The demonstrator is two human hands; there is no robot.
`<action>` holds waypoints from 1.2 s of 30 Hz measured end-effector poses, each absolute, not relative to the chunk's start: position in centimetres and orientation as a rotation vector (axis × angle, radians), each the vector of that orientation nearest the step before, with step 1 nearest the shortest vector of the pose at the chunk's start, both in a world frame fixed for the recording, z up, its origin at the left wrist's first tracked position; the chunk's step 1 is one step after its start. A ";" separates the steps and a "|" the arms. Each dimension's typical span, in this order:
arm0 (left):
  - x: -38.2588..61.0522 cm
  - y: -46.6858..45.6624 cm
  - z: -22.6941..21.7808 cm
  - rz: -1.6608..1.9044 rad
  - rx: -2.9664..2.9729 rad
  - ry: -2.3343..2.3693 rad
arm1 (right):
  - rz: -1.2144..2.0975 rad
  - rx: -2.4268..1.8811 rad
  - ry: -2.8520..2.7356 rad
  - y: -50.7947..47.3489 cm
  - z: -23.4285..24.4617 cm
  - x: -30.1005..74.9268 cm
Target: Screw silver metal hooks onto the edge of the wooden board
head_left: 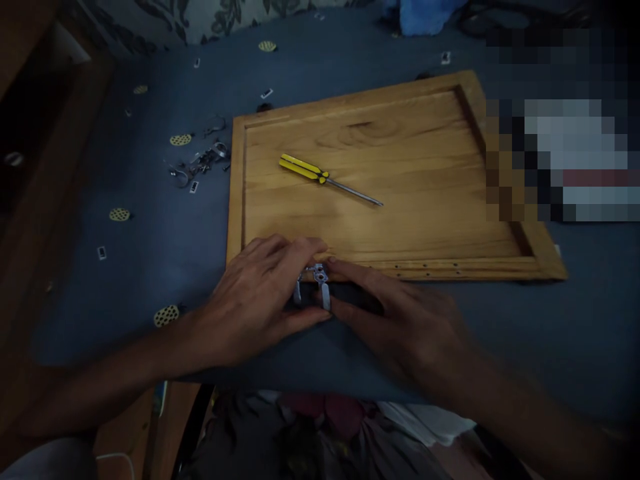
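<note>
A wooden framed panel (410, 167) lies on the blue-covered table, its near edge towards me. At that edge a small silver metal hook (321, 275) with two prongs and screw holes rests against the frame. My left hand (255, 287) closes on the hook from the left, thumb below at a prong. From the right, my right hand (405, 313) pinches it between forefinger and thumb. Small dark holes run along the frame to the right of the hook. A yellow-handled screwdriver (305, 168) lies on the panel, its tip pointing right.
Left of the panel lies a pile of loose metal hooks and screws (203, 160) on the patterned blue cloth (125, 287). A blue cloth bundle (430, 17) sits at the back. Something blurred out stands at the right. A wooden cabinet edge (45, 220) borders the left side.
</note>
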State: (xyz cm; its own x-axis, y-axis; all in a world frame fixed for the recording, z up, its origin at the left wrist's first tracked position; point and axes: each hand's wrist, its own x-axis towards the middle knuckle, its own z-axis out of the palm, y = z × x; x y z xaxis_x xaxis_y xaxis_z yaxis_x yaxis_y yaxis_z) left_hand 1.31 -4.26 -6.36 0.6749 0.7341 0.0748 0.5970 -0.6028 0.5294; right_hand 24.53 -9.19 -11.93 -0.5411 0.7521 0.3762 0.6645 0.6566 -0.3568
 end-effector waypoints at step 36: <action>-2.1 -0.7 -6.5 0.802 2.059 1.172 | 0.000 -0.981 -2.421 -8.6 -11.5 24.8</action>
State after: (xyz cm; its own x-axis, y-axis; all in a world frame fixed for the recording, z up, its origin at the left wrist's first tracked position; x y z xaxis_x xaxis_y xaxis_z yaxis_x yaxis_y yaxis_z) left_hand -2.14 -0.67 -6.50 0.4189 0.8867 0.1954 0.5036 -0.4060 0.7626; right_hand 24.75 -8.56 -11.46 -0.6006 0.6483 0.4680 0.6483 0.7374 -0.1897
